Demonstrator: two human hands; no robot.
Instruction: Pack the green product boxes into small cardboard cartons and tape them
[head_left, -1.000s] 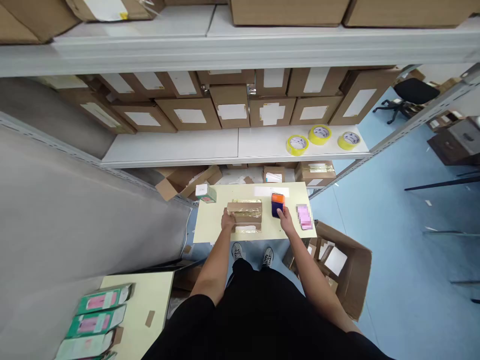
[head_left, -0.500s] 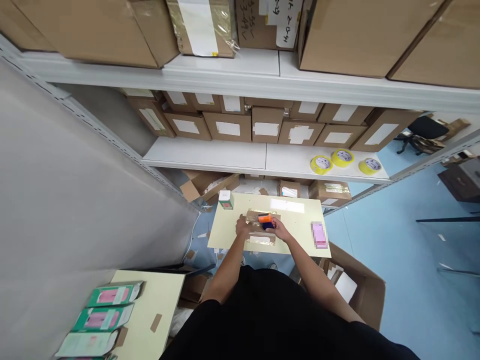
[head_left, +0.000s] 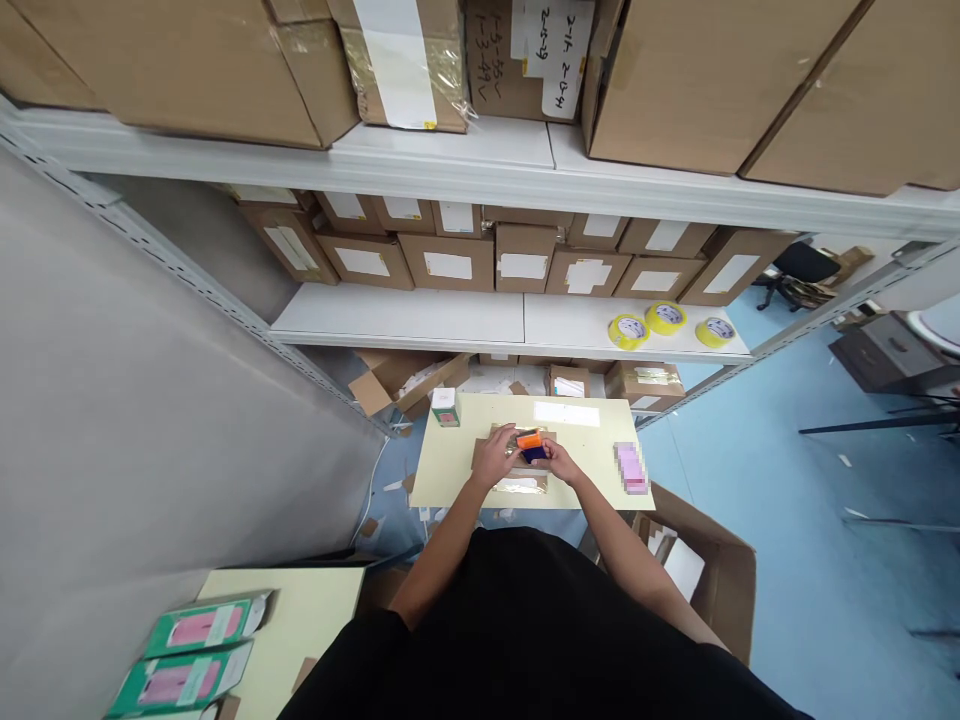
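Observation:
A small cardboard box (head_left: 517,483) wrapped in clear tape lies on a pale yellow table (head_left: 465,475) below me. My left hand (head_left: 495,457) rests on top of the box, fingers spread over its left part. My right hand (head_left: 559,461) is closed round an orange and dark blue tape dispenser (head_left: 531,444), held down on the box's top. A pink stack (head_left: 630,467) lies at the table's right side, and a small green and white carton (head_left: 445,406) stands at its far left corner. A white label (head_left: 566,413) lies at the far edge.
Metal shelving (head_left: 517,325) behind the table holds rows of labelled brown boxes and three yellow tape rolls (head_left: 664,324). An open cardboard box (head_left: 709,580) sits on the blue floor at right. A second table (head_left: 300,620) at lower left carries green cartons (head_left: 202,650). A grey wall is at left.
My right hand brought the tape dispenser from the table's right onto the box. My left hand shifted from the box's left end onto its top. The view tilted upward.

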